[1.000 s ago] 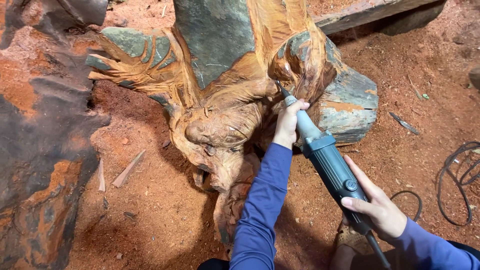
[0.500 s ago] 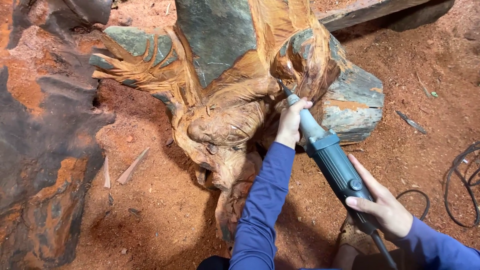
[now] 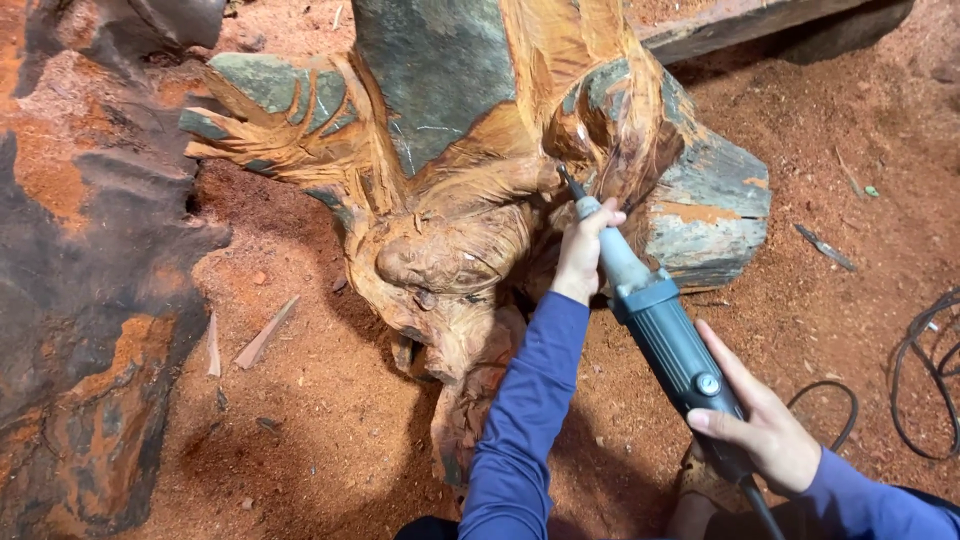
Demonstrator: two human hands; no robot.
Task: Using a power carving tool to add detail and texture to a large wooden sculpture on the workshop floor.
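Head view: grinder (image 3: 668, 335) axis up-left, bit on carving (image 3: 450, 240). Left hand (image 3: 583, 252) wrapped around nose, nearest the bit; right hand (image 3: 765, 430) gripping rear.

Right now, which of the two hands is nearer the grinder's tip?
The left hand: it grips the silver nose of the grinder just behind the bit at the wood carving. The right hand holds the rear, by the cord.

- The die grinder (image 3: 668, 335) bit tip is hidden in the wood carving (image 3: 450, 200) crevice.
- The carving's top is cut off by the upper edge.
- The black cable (image 3: 925, 370) runs off the right edge.
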